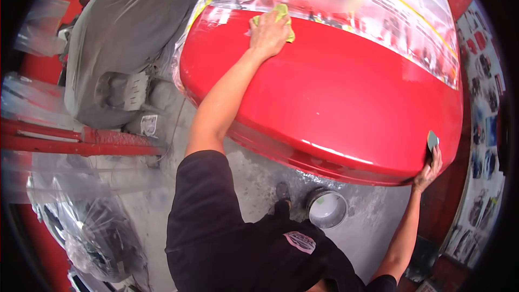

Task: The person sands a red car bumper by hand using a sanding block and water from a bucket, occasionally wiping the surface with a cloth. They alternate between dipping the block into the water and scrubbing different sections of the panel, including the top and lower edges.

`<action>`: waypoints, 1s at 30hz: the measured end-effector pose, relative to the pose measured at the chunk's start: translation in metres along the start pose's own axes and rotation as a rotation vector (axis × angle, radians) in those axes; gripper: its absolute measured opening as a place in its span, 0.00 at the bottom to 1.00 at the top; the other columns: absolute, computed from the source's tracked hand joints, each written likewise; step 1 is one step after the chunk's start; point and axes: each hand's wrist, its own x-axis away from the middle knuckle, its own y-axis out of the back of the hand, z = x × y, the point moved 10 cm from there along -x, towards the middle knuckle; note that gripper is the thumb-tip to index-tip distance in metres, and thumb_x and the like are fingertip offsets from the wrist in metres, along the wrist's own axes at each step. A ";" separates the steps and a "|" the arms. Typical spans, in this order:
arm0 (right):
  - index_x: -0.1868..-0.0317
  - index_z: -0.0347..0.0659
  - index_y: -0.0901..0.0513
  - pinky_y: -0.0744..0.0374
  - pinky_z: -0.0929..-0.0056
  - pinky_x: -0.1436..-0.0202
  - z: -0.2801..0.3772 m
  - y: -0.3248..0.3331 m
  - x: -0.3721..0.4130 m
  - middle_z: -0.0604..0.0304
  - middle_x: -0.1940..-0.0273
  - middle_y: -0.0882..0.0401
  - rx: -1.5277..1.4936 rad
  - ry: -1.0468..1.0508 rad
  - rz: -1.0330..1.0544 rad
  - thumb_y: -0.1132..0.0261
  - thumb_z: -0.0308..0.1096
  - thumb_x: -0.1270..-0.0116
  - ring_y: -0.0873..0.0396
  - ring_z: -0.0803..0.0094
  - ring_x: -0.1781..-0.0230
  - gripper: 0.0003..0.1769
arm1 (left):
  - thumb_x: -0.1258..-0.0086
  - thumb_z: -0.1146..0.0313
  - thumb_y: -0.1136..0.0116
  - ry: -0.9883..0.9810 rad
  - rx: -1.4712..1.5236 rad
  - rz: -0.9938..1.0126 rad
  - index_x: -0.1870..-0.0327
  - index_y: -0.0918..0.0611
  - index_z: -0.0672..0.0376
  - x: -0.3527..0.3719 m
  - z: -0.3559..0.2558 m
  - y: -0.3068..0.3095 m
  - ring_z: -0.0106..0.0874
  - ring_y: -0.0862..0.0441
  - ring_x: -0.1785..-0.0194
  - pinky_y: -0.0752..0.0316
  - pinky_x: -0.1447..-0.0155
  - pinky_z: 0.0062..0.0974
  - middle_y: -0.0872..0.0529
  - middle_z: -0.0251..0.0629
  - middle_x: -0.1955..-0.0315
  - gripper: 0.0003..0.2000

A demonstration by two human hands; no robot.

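The left hand [270, 33] is clamped on a yellow-green cloth [281, 13], which lies against the red panel [335, 94] near its newspaper-covered edge. Just beyond that hand, the newspaper [411, 32] spreads over the surface, with yellow tape [397, 4] running along it to the right. The right hand [428, 173], well apart at the panel's near right corner, has its fingers closed on a small, dark green flat pad [432, 140] that sticks up past the fingertips. Left of the right hand and lower down, a round bucket [327, 208] with pale contents stands on the grey floor [373, 211].
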 end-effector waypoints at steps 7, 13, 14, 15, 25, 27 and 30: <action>0.26 0.38 0.18 0.37 0.48 0.14 0.002 -0.002 0.001 0.49 0.23 0.22 -0.054 -0.001 0.022 0.53 0.35 0.22 0.29 0.48 0.20 0.30 | 0.16 0.51 0.56 0.186 -0.043 -0.035 0.24 0.19 0.46 0.002 0.162 0.020 0.54 0.31 0.21 0.43 0.20 0.77 0.28 0.46 0.20 0.25; 0.25 0.39 0.19 0.37 0.48 0.14 0.000 -0.001 0.003 0.48 0.22 0.23 -0.030 -0.024 0.028 0.54 0.37 0.21 0.30 0.48 0.19 0.31 | 0.17 0.49 0.58 0.480 -0.131 0.031 0.24 0.19 0.48 -0.033 0.248 0.014 0.57 0.37 0.17 0.48 0.21 0.83 0.30 0.46 0.18 0.27; 0.25 0.39 0.19 0.37 0.48 0.14 0.002 -0.002 0.003 0.48 0.22 0.23 -0.019 -0.011 0.035 0.54 0.37 0.21 0.30 0.48 0.19 0.31 | 0.17 0.49 0.58 0.494 -0.131 0.028 0.24 0.19 0.48 -0.041 0.251 0.016 0.57 0.37 0.17 0.48 0.21 0.83 0.30 0.46 0.18 0.27; 0.25 0.39 0.19 0.37 0.48 0.14 0.003 -0.004 0.004 0.48 0.22 0.23 -0.025 0.005 0.042 0.54 0.37 0.21 0.30 0.48 0.19 0.31 | 0.17 0.48 0.58 0.539 -0.140 0.030 0.24 0.19 0.47 -0.045 0.257 0.017 0.57 0.38 0.16 0.49 0.21 0.83 0.31 0.45 0.18 0.28; 0.27 0.35 0.18 0.36 0.49 0.15 -0.016 -0.008 0.003 0.45 0.24 0.21 -0.055 0.087 0.049 0.52 0.35 0.22 0.27 0.47 0.21 0.30 | 0.17 0.44 0.54 0.826 -0.132 -0.032 0.20 0.23 0.54 0.082 0.260 0.059 0.55 0.35 0.18 0.47 0.20 0.80 0.31 0.52 0.19 0.32; 0.27 0.35 0.18 0.35 0.48 0.15 -0.017 -0.010 0.004 0.45 0.24 0.21 -0.056 0.088 0.044 0.52 0.35 0.23 0.27 0.47 0.21 0.30 | 0.17 0.43 0.52 0.846 -0.090 -0.051 0.20 0.24 0.53 0.127 0.244 0.078 0.55 0.35 0.18 0.42 0.22 0.77 0.30 0.53 0.20 0.33; 0.27 0.36 0.18 0.36 0.48 0.15 -0.017 -0.006 0.005 0.45 0.24 0.21 -0.039 0.138 0.001 0.53 0.32 0.24 0.27 0.47 0.21 0.30 | 0.18 0.43 0.51 0.882 -0.086 -0.133 0.22 0.22 0.54 0.203 0.229 0.093 0.58 0.31 0.21 0.38 0.21 0.68 0.27 0.56 0.22 0.32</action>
